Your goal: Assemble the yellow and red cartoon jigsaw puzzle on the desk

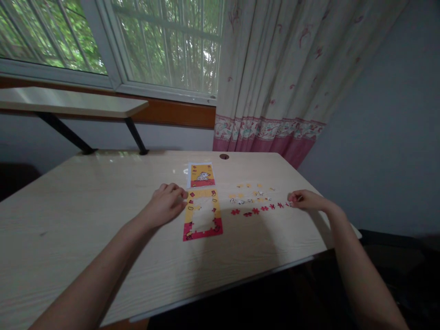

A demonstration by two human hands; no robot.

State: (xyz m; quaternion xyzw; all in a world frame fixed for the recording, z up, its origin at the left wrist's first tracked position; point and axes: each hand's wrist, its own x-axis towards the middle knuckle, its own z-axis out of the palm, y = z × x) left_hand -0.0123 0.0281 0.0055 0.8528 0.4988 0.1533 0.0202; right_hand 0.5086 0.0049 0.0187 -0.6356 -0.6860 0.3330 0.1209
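Currently, right hand (305, 200): I see the fingers curled together over the end piece (288, 204) of a red row; whether they grip it or only touch it, I cannot tell.
Left hand (168, 201): fingers bent, tips at the left edge of the puzzle frame (206, 234); I cannot make out a hold.
Puzzle frame: just right of the left fingers, flat on the surface (165, 266), its middle largely unfilled.
Picture card (202, 176): beyond the left fingers and a little right.
Red pieces (255, 211): strung out leftward from the right fingers.
Yellow and white pieces (259, 194): left of the right fingers, mostly beyond the red row.
Step in hand: I judge it to be handling the end piece, picking or placing.
Next move: calls, I think, for a light pinch that spares its neighbours.
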